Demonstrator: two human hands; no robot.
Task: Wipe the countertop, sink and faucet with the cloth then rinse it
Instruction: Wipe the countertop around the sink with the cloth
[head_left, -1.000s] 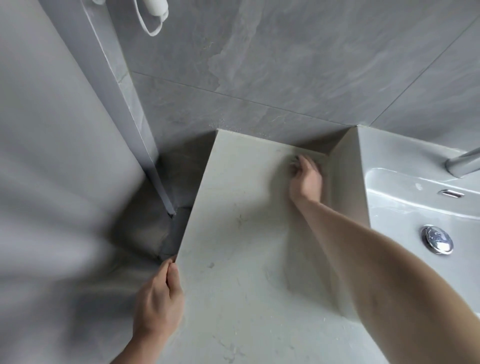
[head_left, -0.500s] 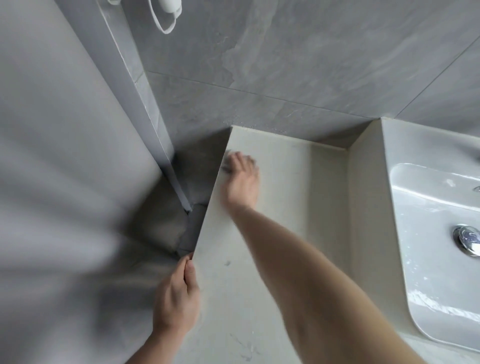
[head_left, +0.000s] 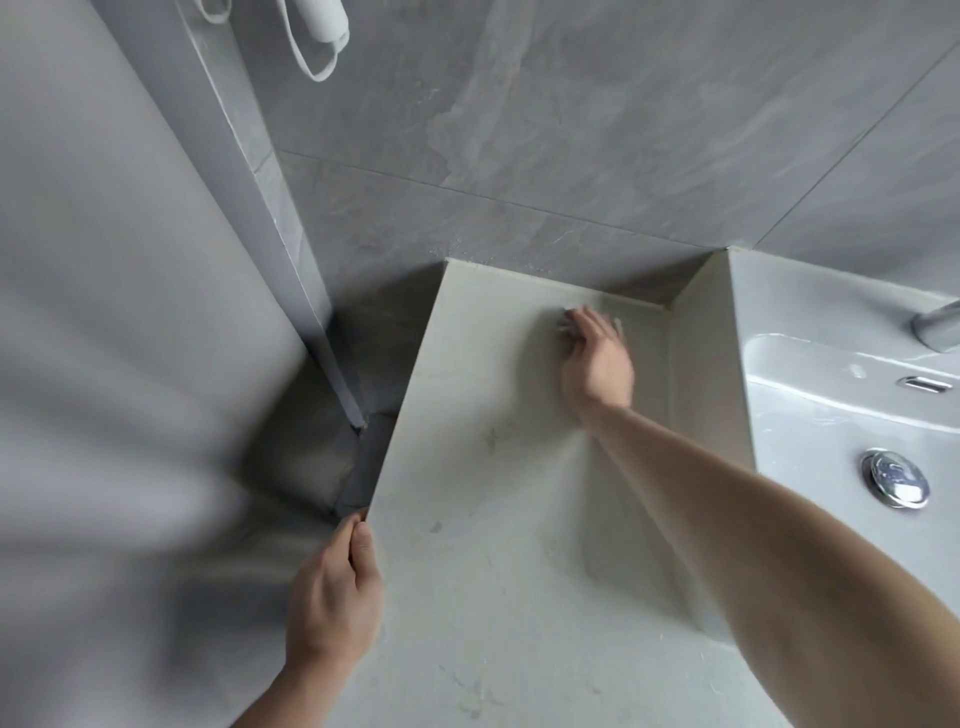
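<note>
Hard to see the cloth (head_left: 587, 310) here: only a blurred grey scrap pokes out past the fingertips of the right hand (head_left: 597, 361), far back on the pale bench (head_left: 493, 519), near the rear wall. The rest of it sits under the palm, hidden. That hand lies flat with fingers stretched forward, pressing down on the cloth rather than curled round it; motion blur smears the fingertips, so the exact grip on the fabric cannot be told. The right forearm runs in from the lower right corner and covers a long strip of bench and part of the raised side of the sink (head_left: 810, 431).

The left hand (head_left: 332, 597) is down at the near left edge of the bench, thumb on top and fingers wrapped over the lip, grip together on that edge. Its fingers below the edge are out of sight.

The sink is cut off by the right frame border: you get the white basin, a chrome drain plug (head_left: 894, 478), an overflow slot (head_left: 927, 383), and just the base of the faucet (head_left: 935, 327) at the border, its spout out of frame. Water streaks glint on the basin.

Left of the bench there is a dark gap down to the floor, beside a grey tiled wall corner (head_left: 291, 249). The whole left side is a blurred grey expanse; what it is cannot be made out. At the top, a white object with a looped strap (head_left: 317, 36) hangs on the wall, cropped by the frame.
</note>
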